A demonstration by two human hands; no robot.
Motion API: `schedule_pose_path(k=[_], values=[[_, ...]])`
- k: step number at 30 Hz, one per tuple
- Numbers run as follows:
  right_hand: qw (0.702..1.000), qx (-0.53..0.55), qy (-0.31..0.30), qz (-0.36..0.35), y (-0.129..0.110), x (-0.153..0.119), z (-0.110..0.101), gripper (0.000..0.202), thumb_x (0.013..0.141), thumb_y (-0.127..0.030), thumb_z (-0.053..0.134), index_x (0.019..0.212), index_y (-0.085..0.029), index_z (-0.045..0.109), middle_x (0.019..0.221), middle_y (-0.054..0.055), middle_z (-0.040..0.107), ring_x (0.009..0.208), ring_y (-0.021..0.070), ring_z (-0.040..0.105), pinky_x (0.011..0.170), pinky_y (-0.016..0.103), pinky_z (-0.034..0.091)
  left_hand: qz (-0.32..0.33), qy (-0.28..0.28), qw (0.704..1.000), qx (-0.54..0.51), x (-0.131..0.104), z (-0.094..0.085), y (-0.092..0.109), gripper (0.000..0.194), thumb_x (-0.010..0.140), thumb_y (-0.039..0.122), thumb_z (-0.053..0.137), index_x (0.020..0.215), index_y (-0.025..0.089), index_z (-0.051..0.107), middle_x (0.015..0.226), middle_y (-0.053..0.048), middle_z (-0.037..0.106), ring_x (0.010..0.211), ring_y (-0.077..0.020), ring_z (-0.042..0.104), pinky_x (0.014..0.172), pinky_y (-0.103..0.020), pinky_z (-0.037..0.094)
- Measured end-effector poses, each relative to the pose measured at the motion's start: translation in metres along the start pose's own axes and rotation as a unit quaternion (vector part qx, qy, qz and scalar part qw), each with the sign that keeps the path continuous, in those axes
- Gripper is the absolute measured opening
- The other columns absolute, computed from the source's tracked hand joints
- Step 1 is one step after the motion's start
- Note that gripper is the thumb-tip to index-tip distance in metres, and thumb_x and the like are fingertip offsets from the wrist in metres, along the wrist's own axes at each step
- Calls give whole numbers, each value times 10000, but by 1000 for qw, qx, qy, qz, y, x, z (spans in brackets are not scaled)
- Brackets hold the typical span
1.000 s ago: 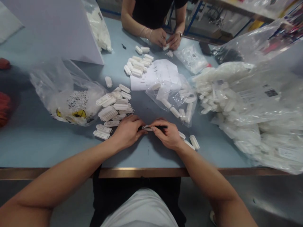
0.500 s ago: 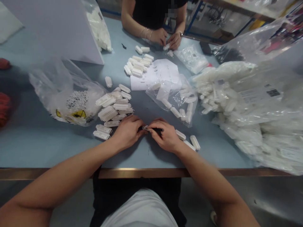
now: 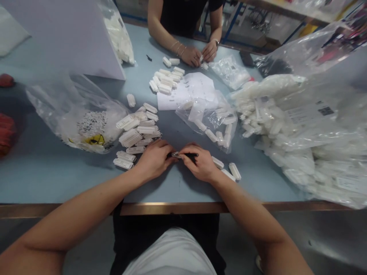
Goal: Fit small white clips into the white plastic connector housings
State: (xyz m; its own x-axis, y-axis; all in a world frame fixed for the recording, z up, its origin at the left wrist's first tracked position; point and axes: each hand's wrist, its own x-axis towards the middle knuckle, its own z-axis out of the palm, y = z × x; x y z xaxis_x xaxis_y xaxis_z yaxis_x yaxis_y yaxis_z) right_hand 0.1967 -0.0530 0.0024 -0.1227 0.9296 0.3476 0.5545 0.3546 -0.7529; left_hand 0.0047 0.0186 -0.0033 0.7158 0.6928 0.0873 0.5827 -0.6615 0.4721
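Close together over the table, my two hands meet at a small white plastic piece [image 3: 175,154] with dark gaps in it. Its end is pinched in the fingers of my left hand [image 3: 156,158]. A slim black hand tool [image 3: 191,155] lies in the closed grip of my right hand [image 3: 199,162], directed at the white piece. The tool's tip and exact kind are hidden by the fingers. Beside my left hand is a pile of white slotted plastic housings [image 3: 137,130]. A few more white housings [image 3: 235,171] lie just right of my right hand.
A clear bag of small white parts [image 3: 91,122] stands left. Ahead lie a printed sheet [image 3: 200,82] and an opened bag of white housings [image 3: 210,135]. Large filled bags [image 3: 301,126] crowd the right. Across the table, a co-worker's hands [image 3: 200,53] handle small white parts.
My hands stay nearly in place, with the black tool turned slightly in my right fingers. The co-worker's hands have shifted a little left and closer together. The view has moved slightly.
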Motion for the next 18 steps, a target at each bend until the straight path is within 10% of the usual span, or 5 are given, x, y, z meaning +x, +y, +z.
schedule_pose_path(k=[18], values=[[1000,14,4,22,-2,-2,0,130,950,-263,576,946,-239,704,898,43,753,884,183,692,819,325,554,-3,-11,1000,8,0,-1,0,178,879,330,715,950,170,747,934,-89,695,940,-270,634,857,-384,480]])
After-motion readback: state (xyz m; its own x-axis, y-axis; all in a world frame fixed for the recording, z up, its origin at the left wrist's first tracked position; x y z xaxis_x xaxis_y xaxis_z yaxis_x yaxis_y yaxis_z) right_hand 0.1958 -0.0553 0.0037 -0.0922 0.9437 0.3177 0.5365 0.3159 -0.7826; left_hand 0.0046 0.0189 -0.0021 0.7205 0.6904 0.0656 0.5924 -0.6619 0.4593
